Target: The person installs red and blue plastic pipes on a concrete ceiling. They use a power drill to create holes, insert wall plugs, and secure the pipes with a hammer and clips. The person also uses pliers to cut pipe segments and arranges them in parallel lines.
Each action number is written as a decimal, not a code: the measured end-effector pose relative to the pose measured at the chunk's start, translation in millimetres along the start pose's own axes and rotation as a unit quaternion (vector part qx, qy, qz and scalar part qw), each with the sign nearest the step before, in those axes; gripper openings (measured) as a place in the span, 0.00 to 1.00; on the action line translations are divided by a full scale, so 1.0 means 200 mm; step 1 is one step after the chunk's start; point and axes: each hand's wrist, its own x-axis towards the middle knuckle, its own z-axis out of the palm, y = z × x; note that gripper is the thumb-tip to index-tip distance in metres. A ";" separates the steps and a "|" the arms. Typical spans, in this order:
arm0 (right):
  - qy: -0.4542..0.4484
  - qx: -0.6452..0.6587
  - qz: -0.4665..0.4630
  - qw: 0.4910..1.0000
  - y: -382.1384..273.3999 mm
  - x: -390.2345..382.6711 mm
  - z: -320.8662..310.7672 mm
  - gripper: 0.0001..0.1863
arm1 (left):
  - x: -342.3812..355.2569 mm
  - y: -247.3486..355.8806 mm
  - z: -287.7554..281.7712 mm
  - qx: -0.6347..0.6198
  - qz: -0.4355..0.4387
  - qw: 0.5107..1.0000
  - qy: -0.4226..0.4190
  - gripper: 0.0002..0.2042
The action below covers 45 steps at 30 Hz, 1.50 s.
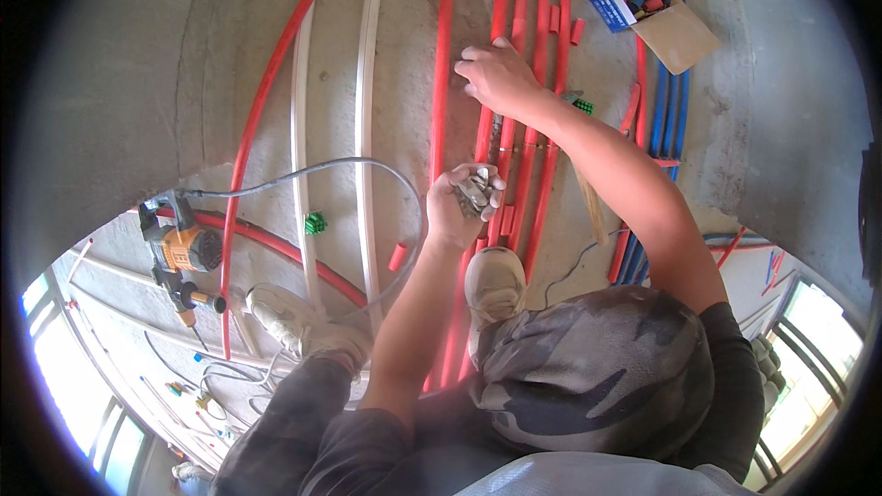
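Observation:
Palm up, my left hand point(457, 207) cups several small flat grey metal pieces point(475, 191) in its curled fingers. It is above a bundle of red pipes point(526, 163) running along the concrete floor. Farther off, my right hand point(499, 80) reaches over the same bundle from the right, back of the hand up. Its fingers bend toward a long red pipe point(441, 64) at the bundle's left side; anything between the fingertips is hidden or too small to name. Short red pipe pieces point(577, 32) lie beside the bundle.
An orange and black power drill point(184, 246) lies at left, its grey cable point(317, 165) looping toward my left forearm. White conduits point(365, 83) run along the floor. An open cardboard box point(678, 35) holds coloured parts at far right, near blue pipes point(671, 110). My shoe point(494, 285) stands by the pipes.

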 end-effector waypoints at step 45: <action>-0.030 0.320 -0.037 0.946 -0.33 -0.23 -0.35 0.13 | 0.24 0.14 0.19 -0.131 0.013 0.991 0.018 0.15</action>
